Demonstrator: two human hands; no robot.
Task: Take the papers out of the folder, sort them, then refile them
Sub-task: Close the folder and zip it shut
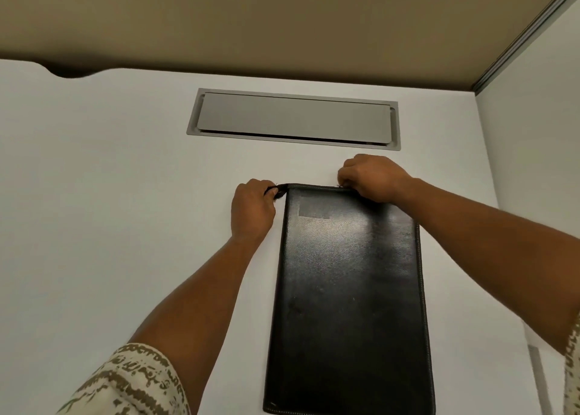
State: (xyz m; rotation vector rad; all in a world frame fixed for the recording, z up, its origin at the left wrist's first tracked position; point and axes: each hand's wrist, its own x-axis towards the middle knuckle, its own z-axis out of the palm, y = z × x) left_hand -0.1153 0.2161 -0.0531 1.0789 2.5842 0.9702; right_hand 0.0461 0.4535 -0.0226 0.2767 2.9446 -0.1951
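A black leather folder (348, 289) lies flat and closed on the white desk (110, 195), its long side running away from me. My left hand (251, 210) is at the folder's far left corner, fingers pinched on a black tab or strap end that sticks out there. My right hand (370, 177) rests on the far edge near the right corner, fingers closed on the zip line; what it pinches is hidden under the fingers. No papers show.
A grey cable-hatch lid (293, 118) is set into the desk beyond the folder. A tan partition wall (282, 22) rises behind the desk, and a white side panel (533, 116) stands at the right.
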